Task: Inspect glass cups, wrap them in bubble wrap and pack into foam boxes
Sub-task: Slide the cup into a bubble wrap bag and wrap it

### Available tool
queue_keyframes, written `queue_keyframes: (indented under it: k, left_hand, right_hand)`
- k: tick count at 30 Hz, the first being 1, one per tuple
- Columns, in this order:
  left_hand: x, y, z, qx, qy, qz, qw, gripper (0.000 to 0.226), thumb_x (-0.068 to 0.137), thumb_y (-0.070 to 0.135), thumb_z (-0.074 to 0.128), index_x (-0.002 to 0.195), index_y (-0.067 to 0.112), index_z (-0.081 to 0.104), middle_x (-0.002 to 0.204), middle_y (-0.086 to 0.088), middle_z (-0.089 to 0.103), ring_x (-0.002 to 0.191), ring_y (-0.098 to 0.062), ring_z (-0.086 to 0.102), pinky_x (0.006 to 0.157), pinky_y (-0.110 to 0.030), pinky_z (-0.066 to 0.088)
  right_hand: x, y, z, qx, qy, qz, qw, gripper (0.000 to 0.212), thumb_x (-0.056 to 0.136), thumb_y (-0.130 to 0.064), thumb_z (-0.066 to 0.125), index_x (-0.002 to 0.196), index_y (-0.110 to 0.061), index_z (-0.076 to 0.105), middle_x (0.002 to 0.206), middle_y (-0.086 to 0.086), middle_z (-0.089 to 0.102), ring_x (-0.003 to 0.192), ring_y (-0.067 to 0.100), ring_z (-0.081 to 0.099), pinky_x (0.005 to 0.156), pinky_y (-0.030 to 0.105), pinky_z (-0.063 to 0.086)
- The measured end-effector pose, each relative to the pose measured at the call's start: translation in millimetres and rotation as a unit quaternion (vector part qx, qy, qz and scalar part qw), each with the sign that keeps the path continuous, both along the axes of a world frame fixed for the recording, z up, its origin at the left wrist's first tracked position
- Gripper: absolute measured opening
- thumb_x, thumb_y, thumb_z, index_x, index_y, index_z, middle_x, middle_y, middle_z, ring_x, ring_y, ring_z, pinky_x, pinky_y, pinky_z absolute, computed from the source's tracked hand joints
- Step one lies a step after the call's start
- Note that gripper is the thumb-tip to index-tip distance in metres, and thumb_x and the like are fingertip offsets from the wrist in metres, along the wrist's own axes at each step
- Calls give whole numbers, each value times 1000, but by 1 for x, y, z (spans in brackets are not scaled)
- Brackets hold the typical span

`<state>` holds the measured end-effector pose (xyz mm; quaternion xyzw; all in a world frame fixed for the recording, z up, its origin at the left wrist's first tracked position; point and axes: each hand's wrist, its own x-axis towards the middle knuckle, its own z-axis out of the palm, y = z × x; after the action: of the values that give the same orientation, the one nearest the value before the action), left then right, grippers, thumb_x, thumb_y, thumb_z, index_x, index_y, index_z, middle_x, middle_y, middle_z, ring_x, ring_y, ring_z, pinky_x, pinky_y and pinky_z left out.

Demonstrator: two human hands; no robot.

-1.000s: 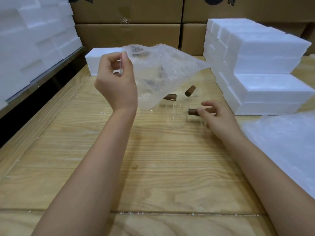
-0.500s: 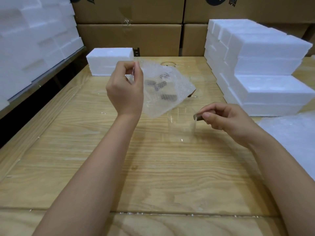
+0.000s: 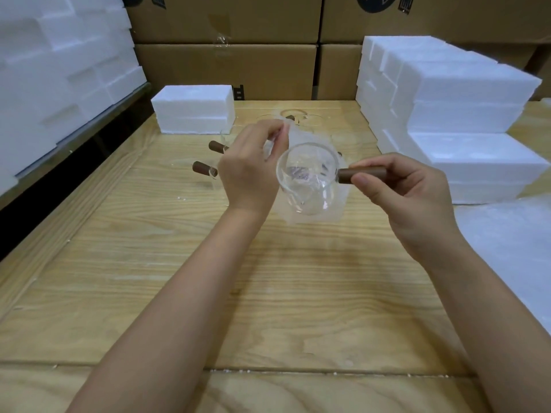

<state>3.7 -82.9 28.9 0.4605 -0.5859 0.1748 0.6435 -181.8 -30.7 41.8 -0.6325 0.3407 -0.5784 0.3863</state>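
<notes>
Glass cup [image 3: 308,186]: clear, held up off the surface between the two hands, with its mouth tipped toward the camera. Its wooden handle [image 3: 362,174] sticks out to the right.
Right hand [image 3: 408,195]: fingers and thumb are curled round the wooden handle and carry the cup. The glass body lies just left of its fingertips.
Left hand [image 3: 249,171]: just left of the cup, close against its rim. Thumb and fingers pinch the top edge of the bubble wrap sheet [image 3: 342,205].
Bubble wrap sheet: hangs from the left hand behind and below the cup, its lower edge showing under the glass. Whether it touches the glass cannot be told.
Surface [image 3: 268,278]: pale wood planks, under both hands.
Other cups [image 3: 204,168]: clear with brown handles, lying on the surface beyond the left hand. The glass is too faint to count them.
Foam box [image 3: 193,110]: white, at the far left of the surface, well apart from the hands.
Stack of foam boxes [image 3: 453,96]: white and stepped, at the right, beyond the right hand.
Foam blocks [image 3: 59,70]: piled high off the left side of the surface.
Pile of bubble wrap [image 3: 507,248]: at the right edge, near the right forearm.
Cardboard cartons [image 3: 226,70]: brown, stacked along the back.
Writing: a dark round logo [image 3: 378,4] is printed on an upper carton and cut off by the top of the view. Its lettering is not readable.
</notes>
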Motion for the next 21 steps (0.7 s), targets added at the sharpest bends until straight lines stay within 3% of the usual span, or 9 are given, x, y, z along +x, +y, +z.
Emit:
queue_keyframes:
  k: [3, 5, 9, 11, 13, 16, 18, 20, 21]
  left_hand:
    - [-4, 3, 3, 24, 20, -22, 999, 11, 88, 11, 68, 84, 2, 73, 74, -3, 71, 66, -13, 63, 55, -23, 44]
    - [-8, 5, 5, 41, 43, -45, 997, 11, 89, 12, 68, 84, 4, 73, 74, 0, 70, 68, -5, 59, 58, -17, 41]
    - [-21, 10, 12, 57, 69, -107, 990, 9, 89, 12, 67, 84, 6, 72, 77, 11, 65, 74, 0, 59, 61, -12, 42]
    - [-28, 13, 14, 58, 62, -129, 988, 8, 88, 12, 68, 84, 6, 72, 78, 11, 65, 74, 0, 59, 61, -11, 41]
    - [-33, 16, 15, 70, 57, -156, 984, 7, 87, 10, 69, 84, 6, 72, 77, 11, 64, 73, 0, 59, 60, -9, 38]
    - [-41, 24, 18, 120, 54, -225, 965, 5, 86, 10, 71, 82, 7, 72, 72, 8, 65, 69, -2, 64, 52, -15, 39]
    - [-48, 31, 20, 152, 48, -296, 942, 4, 85, 11, 72, 82, 8, 72, 71, 7, 66, 61, -3, 63, 48, -16, 38]
    - [-51, 38, 22, 131, 18, -339, 932, 11, 84, 17, 72, 88, 7, 72, 72, 7, 66, 47, -3, 50, 47, -13, 34]
    - [-51, 40, 22, 110, 6, -343, 933, 17, 85, 21, 68, 93, 6, 72, 75, 6, 66, 46, -5, 47, 48, -14, 34]
  right_hand:
    - [-3, -2, 0, -8, 18, -44, 999, 8, 79, -19, 70, 86, -22, 67, 81, -14, 74, 86, 6, 69, 75, 14, 50]
    - [-6, -2, -1, -31, 57, -79, 995, 14, 83, -13, 71, 86, -26, 67, 81, -14, 73, 85, 5, 68, 76, 16, 50]
    - [-7, -3, -6, -130, 193, -166, 958, 11, 82, -21, 73, 87, -26, 66, 80, -15, 57, 77, -4, 52, 72, 8, 38]
    - [-6, -4, -7, -168, 228, -207, 936, 11, 80, -22, 74, 89, -20, 69, 92, -12, 47, 90, -4, 46, 81, 7, 33]
    - [-7, -6, -8, -188, 252, -237, 919, 15, 79, -26, 75, 88, -15, 72, 111, -7, 37, 112, 10, 41, 95, 19, 34]
    - [-9, -7, -10, -173, 271, -228, 919, 13, 80, -24, 75, 87, -14, 71, 135, 0, 32, 132, 19, 34, 105, 25, 31]
    - [-11, -10, -11, -148, 259, -203, 933, 9, 83, -22, 72, 90, -17, 69, 132, -3, 46, 122, 6, 44, 100, 13, 33]
    - [-12, -12, -12, -147, 242, -198, 938, 8, 85, -18, 70, 90, -21, 65, 104, -8, 61, 94, -10, 51, 84, 4, 34]
    - [-14, -13, -11, -138, 229, -202, 942, 9, 85, -18, 68, 87, -23, 62, 90, -11, 60, 84, -10, 51, 77, 3, 34]
